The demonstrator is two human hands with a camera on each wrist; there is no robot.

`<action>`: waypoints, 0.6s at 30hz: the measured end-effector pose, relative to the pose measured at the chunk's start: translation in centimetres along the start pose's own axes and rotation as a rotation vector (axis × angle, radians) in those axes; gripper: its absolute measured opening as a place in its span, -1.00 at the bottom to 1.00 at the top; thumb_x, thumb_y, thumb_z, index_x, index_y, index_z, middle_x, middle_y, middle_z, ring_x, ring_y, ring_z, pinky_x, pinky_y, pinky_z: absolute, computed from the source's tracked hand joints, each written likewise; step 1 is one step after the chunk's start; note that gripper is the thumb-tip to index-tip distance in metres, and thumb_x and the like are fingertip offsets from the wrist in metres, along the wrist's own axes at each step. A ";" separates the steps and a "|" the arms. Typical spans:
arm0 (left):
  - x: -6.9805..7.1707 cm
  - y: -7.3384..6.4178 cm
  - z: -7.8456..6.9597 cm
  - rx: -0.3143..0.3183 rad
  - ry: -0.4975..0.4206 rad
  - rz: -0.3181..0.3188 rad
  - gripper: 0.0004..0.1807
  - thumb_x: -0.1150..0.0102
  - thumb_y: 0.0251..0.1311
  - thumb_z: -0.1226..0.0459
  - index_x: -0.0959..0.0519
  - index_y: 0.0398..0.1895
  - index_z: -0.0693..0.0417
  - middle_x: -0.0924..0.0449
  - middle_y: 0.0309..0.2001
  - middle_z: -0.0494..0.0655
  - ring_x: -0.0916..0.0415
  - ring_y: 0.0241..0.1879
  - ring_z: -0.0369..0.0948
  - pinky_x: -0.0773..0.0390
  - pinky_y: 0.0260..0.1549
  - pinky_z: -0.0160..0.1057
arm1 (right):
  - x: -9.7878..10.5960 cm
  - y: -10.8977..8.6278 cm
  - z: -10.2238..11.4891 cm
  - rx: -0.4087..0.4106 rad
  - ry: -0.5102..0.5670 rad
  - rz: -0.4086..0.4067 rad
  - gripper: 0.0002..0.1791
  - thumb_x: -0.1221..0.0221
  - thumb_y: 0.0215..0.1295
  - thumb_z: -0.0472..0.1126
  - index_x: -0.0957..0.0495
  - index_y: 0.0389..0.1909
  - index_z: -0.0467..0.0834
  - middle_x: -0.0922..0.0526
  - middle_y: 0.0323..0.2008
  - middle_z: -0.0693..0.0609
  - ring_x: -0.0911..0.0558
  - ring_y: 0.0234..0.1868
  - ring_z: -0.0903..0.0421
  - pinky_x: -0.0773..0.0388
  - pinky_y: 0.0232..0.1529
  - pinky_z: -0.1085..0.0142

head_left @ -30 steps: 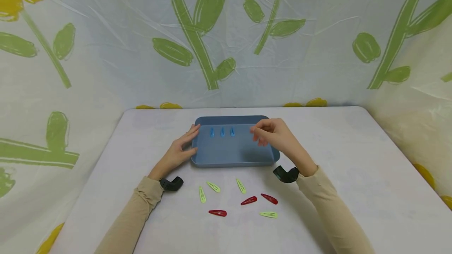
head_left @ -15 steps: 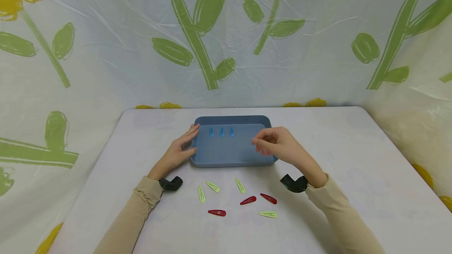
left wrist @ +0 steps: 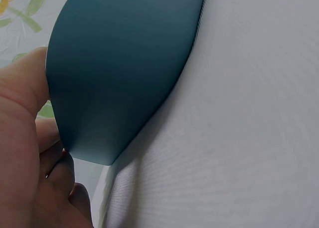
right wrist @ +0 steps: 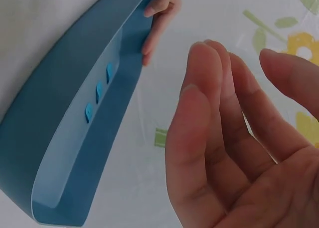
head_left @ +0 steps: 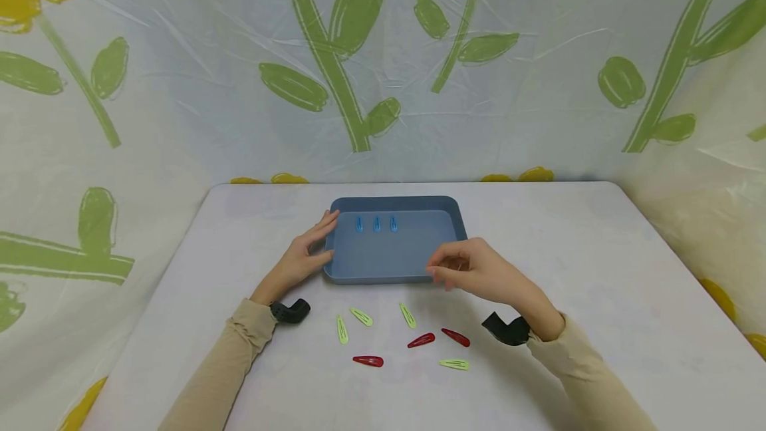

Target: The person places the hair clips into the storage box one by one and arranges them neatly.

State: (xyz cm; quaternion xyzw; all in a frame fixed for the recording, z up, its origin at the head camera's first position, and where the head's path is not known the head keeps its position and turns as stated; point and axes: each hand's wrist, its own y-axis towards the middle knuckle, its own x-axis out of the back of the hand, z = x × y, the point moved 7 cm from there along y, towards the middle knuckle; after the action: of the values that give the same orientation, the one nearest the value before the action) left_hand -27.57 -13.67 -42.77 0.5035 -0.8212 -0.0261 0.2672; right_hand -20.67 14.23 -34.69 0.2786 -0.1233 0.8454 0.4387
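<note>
Head view: white table (head_left: 574,238), flower-printed white sheet (head_left: 514,118) behind; touching blue rectangular tray (head_left: 383,255) with straight-fingered left hand (head_left: 303,253), right hand (head_left: 479,270) relaxed, ungripping.

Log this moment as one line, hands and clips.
left hand: touching tray, left end | right hand: empty, by tray's right end | tray: three blue clips | table: four green clips, three red clips
</note>
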 end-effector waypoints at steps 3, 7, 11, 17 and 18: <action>0.0 0.0 -0.1 0.006 -0.001 0.003 -0.28 -0.12 0.22 0.62 -0.16 0.46 0.39 0.04 0.54 0.25 0.28 0.55 0.09 0.11 0.46 -0.03 | -0.3 -0.2 0.1 0.031 -0.007 0.029 -0.94 -0.25 0.37 -0.20 -0.69 -0.24 -0.02 -0.66 -0.45 0.12 -0.64 -0.46 0.12 -0.60 -0.41 0.27; 0.1 0.0 -0.2 -0.010 0.002 0.005 -0.29 -0.12 0.22 0.62 -0.16 0.45 0.42 0.04 0.53 0.29 0.28 0.54 0.13 0.09 0.47 -0.14 | -0.6 -0.3 0.2 0.075 0.006 0.082 -0.93 -0.27 0.34 -0.22 -0.69 -0.22 -0.06 -0.69 -0.37 0.11 -0.66 -0.43 0.09 -0.64 -0.36 0.28; 0.1 0.0 -0.3 -0.025 0.009 0.004 -0.29 -0.13 0.21 0.62 -0.16 0.44 0.45 0.04 0.52 0.32 0.28 0.53 0.17 0.08 0.46 -0.23 | -1.3 -0.3 0.1 0.103 0.013 0.145 -0.90 -0.29 0.31 -0.28 -0.70 -0.19 -0.09 -0.72 -0.33 0.08 -0.66 -0.39 0.13 -0.65 -0.33 0.28; 0.1 0.0 -0.2 -0.020 0.006 0.005 -0.28 -0.12 0.20 0.64 -0.16 0.45 0.44 0.04 0.52 0.32 0.28 0.53 0.17 0.08 0.45 0.05 | -3.2 0.1 -0.2 0.123 -0.043 0.235 -0.83 -0.28 0.23 -0.40 -0.72 -0.27 -0.07 -0.70 -0.35 0.14 -0.62 -0.39 0.22 -0.62 -0.34 0.32; 0.1 0.0 -0.2 -0.015 0.005 0.005 -0.28 -0.12 0.20 0.64 -0.16 0.45 0.44 0.04 0.52 0.32 0.28 0.54 0.16 0.09 0.44 0.07 | -3.7 0.2 -0.3 0.122 -0.057 0.252 -0.83 -0.28 0.21 -0.41 -0.73 -0.29 -0.07 -0.70 -0.35 0.16 -0.61 -0.39 0.24 -0.62 -0.35 0.33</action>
State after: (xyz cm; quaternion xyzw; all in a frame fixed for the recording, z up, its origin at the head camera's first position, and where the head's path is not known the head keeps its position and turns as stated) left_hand -27.54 -13.71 -42.53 0.4996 -0.8215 -0.0305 0.2731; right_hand -19.22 11.81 -37.05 0.3110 -0.1180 0.8916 0.3074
